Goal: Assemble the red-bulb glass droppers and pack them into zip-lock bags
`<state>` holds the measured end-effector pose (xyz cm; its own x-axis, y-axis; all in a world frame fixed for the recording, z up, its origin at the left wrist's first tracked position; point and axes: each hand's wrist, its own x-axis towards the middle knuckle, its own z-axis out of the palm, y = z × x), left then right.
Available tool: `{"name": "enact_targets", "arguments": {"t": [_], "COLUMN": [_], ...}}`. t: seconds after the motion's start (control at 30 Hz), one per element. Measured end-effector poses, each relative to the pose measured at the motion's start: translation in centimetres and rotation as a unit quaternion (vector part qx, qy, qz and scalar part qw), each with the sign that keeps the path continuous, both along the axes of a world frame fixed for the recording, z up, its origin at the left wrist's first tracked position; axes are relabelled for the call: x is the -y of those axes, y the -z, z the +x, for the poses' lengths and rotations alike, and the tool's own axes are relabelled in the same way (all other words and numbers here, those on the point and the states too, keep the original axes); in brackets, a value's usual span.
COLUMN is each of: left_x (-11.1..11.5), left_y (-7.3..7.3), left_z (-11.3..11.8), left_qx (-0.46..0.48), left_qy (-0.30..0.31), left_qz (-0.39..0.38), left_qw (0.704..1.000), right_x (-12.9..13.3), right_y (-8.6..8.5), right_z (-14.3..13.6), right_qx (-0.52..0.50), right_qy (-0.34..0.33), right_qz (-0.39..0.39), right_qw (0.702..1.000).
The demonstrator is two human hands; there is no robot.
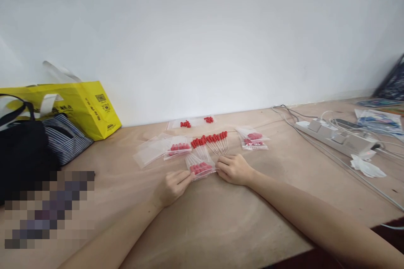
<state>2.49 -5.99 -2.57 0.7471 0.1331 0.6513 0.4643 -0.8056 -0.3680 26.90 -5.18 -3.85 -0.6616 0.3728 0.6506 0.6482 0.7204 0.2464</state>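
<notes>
A small clear zip bag (201, 169) of red-tipped white sticks lies in front of me, its zip edge toward me. My left hand (175, 185) pinches the bag's left corner, and my right hand (234, 169) has its fingers closed at the right corner. Just behind it, loose red-tipped sticks (214, 138) lie in a fanned row. To the left is another filled bag (178, 148), partly over some flat clear bags (150, 151). Filled bags (254, 138) also lie to the right. Farther back, a larger clear bag (197, 123) holds more red-tipped sticks.
At the left stand a yellow shopping bag (94, 109), a striped pouch (67, 138) and a black bag (28, 155). A white power strip (337, 141) with cables, a crumpled tissue (368, 166) and plastic packets (378, 121) lie on the right. A white wall (202, 42) bounds the table behind.
</notes>
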Motion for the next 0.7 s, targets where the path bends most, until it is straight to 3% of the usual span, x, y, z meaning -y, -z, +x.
{"name": "enact_targets", "arguments": {"t": [0.27, 0.5, 0.7], "left_x": [-0.8, -0.7, -0.7], "left_y": [-0.6, -1.0, -1.3], "left_z": [-0.4, 0.1, 0.2], "left_qx": [-0.018, -0.023, -0.017], "left_qy": [-0.001, 0.001, 0.025], "left_qz": [0.002, 0.017, 0.028], "left_qw": [1.000, 1.000, 0.999], "right_x": [-0.9, -1.2, -0.8], "right_y": [0.1, 0.0, -0.2], "right_z": [0.5, 0.7, 0.2], "right_qx": [0.042, 0.072, 0.032], "right_qy": [-0.042, -0.054, -0.029], "right_qz": [0.084, 0.093, 0.105], "right_qw": [0.995, 0.992, 0.993]}}
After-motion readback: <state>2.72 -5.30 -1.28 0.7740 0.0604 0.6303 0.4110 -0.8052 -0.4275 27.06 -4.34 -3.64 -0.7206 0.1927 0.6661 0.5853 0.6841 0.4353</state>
